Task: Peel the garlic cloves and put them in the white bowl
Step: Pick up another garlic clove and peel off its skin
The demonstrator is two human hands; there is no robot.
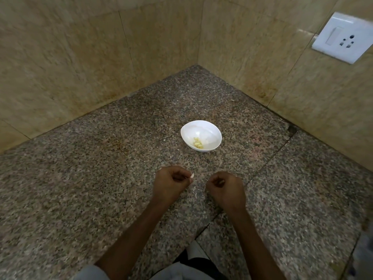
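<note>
Pinching a clove [192,175] at its fingertips, my left hand [171,181] points the clove's long side toward the bowl [210,128]. My right hand [226,188] has curled fingers; I cannot tell if they hold anything.

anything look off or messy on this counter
Only small things: a scrap of garlic skin lies loose on the counter, nearer than the bowl, and a dark gap breaks the counter edge by the right wall.

Speckled granite counter [101,178], beige tiled corner walls [70,57], white socket [343,37]
</note>
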